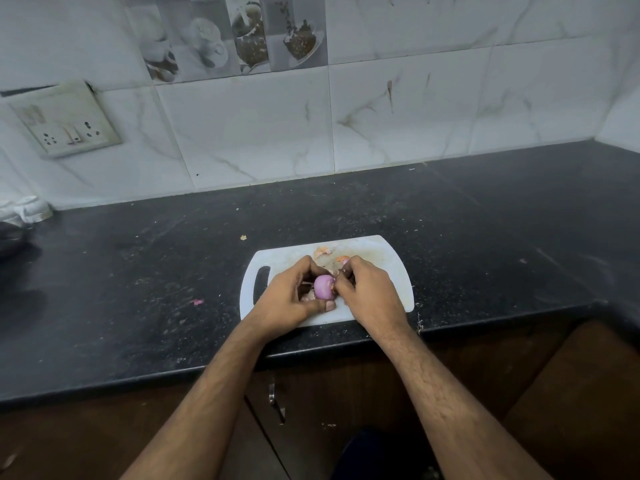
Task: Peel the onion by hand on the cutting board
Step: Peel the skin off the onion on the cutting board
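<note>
A small purple onion (324,286) sits between both hands over the white cutting board (388,268). My left hand (289,299) cups it from the left and below, fingers curled around it. My right hand (369,292) pinches at the onion's right end with its fingertips. Most of the onion's surface looks smooth and purple. Loose orange and pale peel scraps (323,251) lie on the board behind the hands.
The board lies near the front edge of a black stone counter (138,271). A peel scrap (243,238) and a pink bit (197,302) lie on the counter. White cups (33,207) stand far left. A tiled wall with a socket plate (65,123) rises behind.
</note>
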Demonstrator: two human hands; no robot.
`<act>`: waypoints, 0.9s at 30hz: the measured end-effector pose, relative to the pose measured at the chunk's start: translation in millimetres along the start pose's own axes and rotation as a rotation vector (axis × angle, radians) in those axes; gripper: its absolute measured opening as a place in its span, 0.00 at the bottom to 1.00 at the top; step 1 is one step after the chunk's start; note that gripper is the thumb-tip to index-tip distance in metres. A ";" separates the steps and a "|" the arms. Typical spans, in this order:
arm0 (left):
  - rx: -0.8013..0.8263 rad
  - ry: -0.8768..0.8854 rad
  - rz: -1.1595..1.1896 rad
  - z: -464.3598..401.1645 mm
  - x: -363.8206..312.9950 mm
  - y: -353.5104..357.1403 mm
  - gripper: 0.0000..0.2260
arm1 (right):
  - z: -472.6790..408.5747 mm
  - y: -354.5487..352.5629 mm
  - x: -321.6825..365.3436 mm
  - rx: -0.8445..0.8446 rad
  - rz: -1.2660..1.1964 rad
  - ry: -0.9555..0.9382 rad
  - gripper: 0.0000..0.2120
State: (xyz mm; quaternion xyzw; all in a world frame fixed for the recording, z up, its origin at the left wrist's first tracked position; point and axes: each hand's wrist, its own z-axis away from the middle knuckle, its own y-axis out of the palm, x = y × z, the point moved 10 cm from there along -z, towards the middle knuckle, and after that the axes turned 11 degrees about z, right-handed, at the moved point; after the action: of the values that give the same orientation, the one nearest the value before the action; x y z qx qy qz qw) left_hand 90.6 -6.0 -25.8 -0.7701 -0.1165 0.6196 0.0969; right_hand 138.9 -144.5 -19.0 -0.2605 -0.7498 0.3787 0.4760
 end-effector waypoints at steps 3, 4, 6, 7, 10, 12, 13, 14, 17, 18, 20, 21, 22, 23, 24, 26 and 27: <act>0.005 -0.010 0.022 0.0 -0.7 -0.8 0.17 | 0.6 -1.4 0.2 -0.006 0.042 0.004 0.06; -0.005 -0.012 0.032 0.1 -0.1 -2.5 0.17 | 0.8 -2.8 1.5 -0.016 0.063 -0.001 0.06; -0.034 -0.019 0.075 0.0 2.6 -7.4 0.18 | 1.3 -3.5 2.2 -0.028 0.090 -0.005 0.08; -0.047 -0.026 0.102 -0.1 4.1 -9.9 0.19 | 1.4 -2.8 2.4 -0.027 0.100 -0.009 0.08; -0.070 -0.059 0.137 -1.5 10.4 -13.8 0.21 | 0.6 -2.6 -0.7 -0.041 0.031 -0.007 0.02; -0.084 -0.078 0.156 -2.7 14.3 -14.6 0.21 | 1.1 -5.9 -2.7 -0.082 -0.044 -0.011 0.09; -0.088 -0.086 0.181 -3.1 16.3 -14.5 0.21 | 1.6 -7.6 -2.6 -0.104 -0.060 -0.027 0.12; -0.087 -0.094 0.219 -2.7 17.0 -13.7 0.20 | 2.3 -9.5 -1.4 -0.126 -0.075 -0.050 0.12; -0.072 -0.100 0.267 -0.7 13.4 -9.5 0.17 | 3.6 -10.9 -0.9 -0.136 -0.196 -0.088 0.07; -0.066 -0.096 0.261 -0.8 11.8 -8.6 0.17 | 3.9 -11.0 0.2 -0.131 -0.238 -0.102 0.05; -0.063 -0.093 0.242 -1.2 10.2 -8.1 0.18 | 4.5 -11.2 2.8 -0.111 -0.297 -0.125 0.03; -0.059 -0.089 0.229 -1.3 9.5 -7.7 0.18 | 4.7 -10.8 3.3 -0.095 -0.312 -0.123 0.02; -0.055 -0.082 0.200 -1.6 8.9 -7.3 0.18 | 4.4 -9.9 2.5 -0.078 -0.318 -0.111 0.02; -0.052 -0.069 0.143 -1.7 7.9 -7.1 0.18 | 4.0 -9.0 0.9 -0.063 -0.320 -0.092 0.02; -0.051 -0.051 0.071 -1.6 6.3 -6.6 0.17 | 3.2 -7.7 -1.3 -0.049 -0.320 -0.072 0.01; -0.063 -0.022 -0.033 -0.7 2.5 -5.6 0.17 | 2.3 -5.2 -4.4 -0.021 -0.307 -0.041 0.01; -0.073 -0.018 -0.050 -0.4 1.8 -5.6 0.17 | 2.3 -4.3 -4.5 -0.011 -0.299 -0.037 0.01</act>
State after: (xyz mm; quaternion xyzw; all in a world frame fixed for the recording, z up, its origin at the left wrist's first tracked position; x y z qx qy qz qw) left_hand 91.0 -0.1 -25.7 -0.7645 -0.1591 0.6192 0.0830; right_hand 138.5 -151.1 -18.4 -0.1416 -0.7909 0.3041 0.5119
